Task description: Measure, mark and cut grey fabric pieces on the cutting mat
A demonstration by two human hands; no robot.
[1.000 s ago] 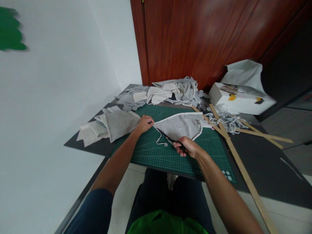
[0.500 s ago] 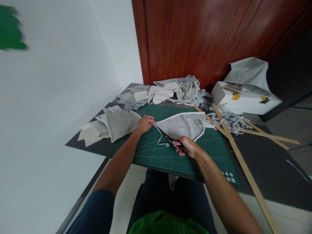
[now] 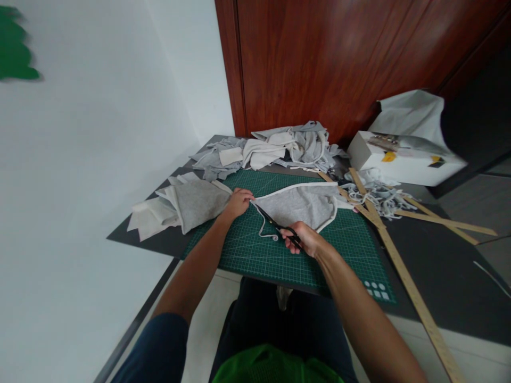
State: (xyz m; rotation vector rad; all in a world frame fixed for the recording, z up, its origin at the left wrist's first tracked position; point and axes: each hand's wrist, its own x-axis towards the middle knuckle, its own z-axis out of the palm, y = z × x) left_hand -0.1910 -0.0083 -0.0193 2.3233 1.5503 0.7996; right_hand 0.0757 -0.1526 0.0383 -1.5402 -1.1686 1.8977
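My right hand (image 3: 300, 237) is wrapped round the handles of black scissors (image 3: 272, 221), whose blades point up and left. The blade tips lie at the left corner of a grey fabric piece (image 3: 297, 205) with pale edging. My left hand (image 3: 240, 202) pinches the edging at that corner, just beyond the tips. A thin pale strip (image 3: 261, 223) hangs from there and ends in a curl on the green cutting mat (image 3: 259, 258). Left of my left hand lies another grey fabric piece (image 3: 197, 202), partly over the mat.
Fabric scraps (image 3: 279, 146) are heaped along the back. Wooden rulers (image 3: 415, 290) cross at the right beside a tangle of strips (image 3: 383, 199). Behind them stands a white box (image 3: 403, 159) with cloth over it. A white wall (image 3: 120, 122) borders the left.
The view has shifted very slightly. My right hand and the scissors have moved a little to the left; my left hand keeps its pinch at the same corner.
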